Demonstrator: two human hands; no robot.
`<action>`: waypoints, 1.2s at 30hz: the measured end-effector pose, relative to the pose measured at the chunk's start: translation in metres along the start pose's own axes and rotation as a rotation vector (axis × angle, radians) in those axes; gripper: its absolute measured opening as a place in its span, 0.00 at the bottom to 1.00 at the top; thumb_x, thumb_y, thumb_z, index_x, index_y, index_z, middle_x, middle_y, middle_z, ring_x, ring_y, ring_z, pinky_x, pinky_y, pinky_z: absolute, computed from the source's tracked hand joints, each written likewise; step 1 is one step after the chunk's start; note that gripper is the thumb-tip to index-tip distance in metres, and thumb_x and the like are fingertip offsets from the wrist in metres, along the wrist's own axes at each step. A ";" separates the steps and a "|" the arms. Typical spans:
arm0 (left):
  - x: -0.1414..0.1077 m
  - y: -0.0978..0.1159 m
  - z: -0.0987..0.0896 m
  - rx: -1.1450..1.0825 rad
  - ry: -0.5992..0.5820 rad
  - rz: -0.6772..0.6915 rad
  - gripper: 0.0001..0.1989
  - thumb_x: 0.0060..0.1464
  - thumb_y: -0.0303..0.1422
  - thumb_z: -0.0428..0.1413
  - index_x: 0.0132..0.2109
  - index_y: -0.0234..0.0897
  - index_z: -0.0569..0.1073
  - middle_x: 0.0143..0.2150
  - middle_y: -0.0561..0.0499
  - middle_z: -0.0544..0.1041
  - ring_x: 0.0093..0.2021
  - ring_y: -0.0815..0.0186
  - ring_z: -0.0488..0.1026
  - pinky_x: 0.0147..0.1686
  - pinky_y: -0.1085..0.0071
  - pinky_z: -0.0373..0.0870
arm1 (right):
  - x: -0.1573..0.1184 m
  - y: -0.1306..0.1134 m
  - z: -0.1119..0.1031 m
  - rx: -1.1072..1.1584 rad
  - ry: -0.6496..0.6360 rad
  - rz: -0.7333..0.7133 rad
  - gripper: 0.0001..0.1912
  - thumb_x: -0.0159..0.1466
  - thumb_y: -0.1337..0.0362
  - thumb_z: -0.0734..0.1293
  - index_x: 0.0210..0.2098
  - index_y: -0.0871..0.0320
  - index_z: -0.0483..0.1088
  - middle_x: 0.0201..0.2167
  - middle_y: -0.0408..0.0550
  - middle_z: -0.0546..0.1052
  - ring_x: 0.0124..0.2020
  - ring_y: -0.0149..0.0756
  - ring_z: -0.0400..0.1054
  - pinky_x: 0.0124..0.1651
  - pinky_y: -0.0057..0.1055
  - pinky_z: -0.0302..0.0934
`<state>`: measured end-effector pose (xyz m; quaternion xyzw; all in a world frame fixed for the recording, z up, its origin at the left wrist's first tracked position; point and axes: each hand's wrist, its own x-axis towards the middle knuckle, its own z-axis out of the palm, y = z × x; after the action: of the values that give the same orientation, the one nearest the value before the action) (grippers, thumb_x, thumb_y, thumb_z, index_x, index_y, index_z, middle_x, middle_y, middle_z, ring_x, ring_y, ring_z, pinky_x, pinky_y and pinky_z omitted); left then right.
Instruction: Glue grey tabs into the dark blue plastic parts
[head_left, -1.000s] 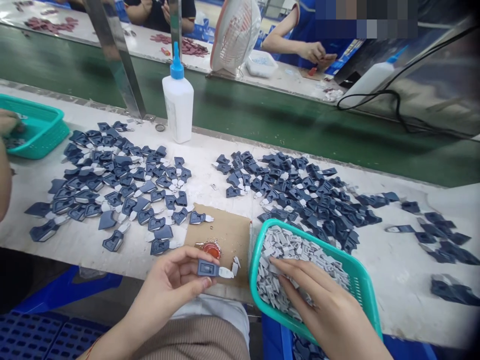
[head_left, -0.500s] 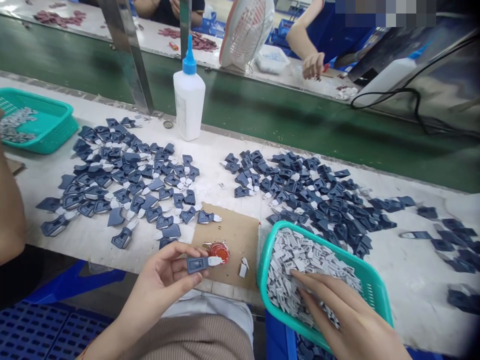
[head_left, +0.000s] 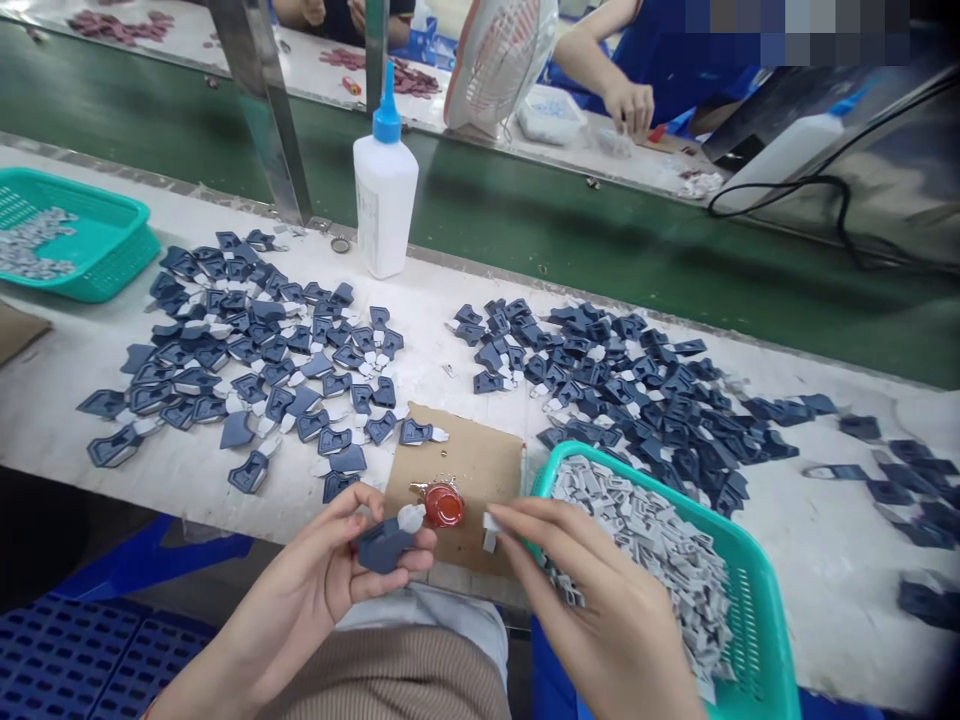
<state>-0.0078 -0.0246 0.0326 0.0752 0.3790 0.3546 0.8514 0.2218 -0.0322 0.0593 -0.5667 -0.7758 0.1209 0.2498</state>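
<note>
My left hand (head_left: 330, 565) is closed around a dark blue plastic part (head_left: 381, 548) with a whitish tip, turned with its smooth side up. Thumb and fingertips of my right hand (head_left: 604, 595) pinch together at a small light-grey plastic piece (head_left: 490, 524), over the right edge of a cardboard sheet (head_left: 461, 448). Whether a second grey piece lies directly behind it I cannot tell. Between the hands, a small round dish of red liquid (head_left: 444, 504) sits on the cardboard. A green basket (head_left: 761, 560) full of light-grey pieces (head_left: 637, 515) stands under and beside my right hand.
Piles of blue parts lie left (head_left: 247, 350) and right (head_left: 637, 390). A white bottle with a blue nozzle (head_left: 385, 205) stands at the back by a metal post (head_left: 262, 110). Another green basket (head_left: 112, 250) is far left. Across the green divider are a fan (head_left: 499, 65) and people's hands.
My right hand has moved left out of the basket to the cardboard, fingers now pinched. My left hand has turned the blue part over, its tip now tilted upward.
</note>
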 end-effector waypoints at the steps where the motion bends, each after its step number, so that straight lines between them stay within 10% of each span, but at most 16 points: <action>1: 0.000 0.000 -0.001 0.005 0.008 0.011 0.05 0.63 0.34 0.54 0.39 0.37 0.68 0.45 0.43 0.82 0.50 0.56 0.79 0.46 0.69 0.77 | 0.005 -0.004 0.008 0.046 -0.012 -0.004 0.10 0.69 0.68 0.60 0.43 0.54 0.73 0.41 0.51 0.79 0.42 0.40 0.76 0.40 0.33 0.72; 36: 0.006 -0.007 -0.011 0.153 0.057 0.092 0.13 0.53 0.33 0.64 0.46 0.39 0.78 0.42 0.49 0.80 0.44 0.64 0.76 0.45 0.73 0.70 | 0.005 -0.009 0.036 -0.004 -0.040 -0.147 0.07 0.67 0.76 0.63 0.40 0.62 0.71 0.39 0.52 0.75 0.41 0.38 0.69 0.44 0.33 0.66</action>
<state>-0.0088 -0.0277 0.0190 0.1472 0.4251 0.3655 0.8149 0.1939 -0.0274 0.0343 -0.5060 -0.8204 0.1120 0.2416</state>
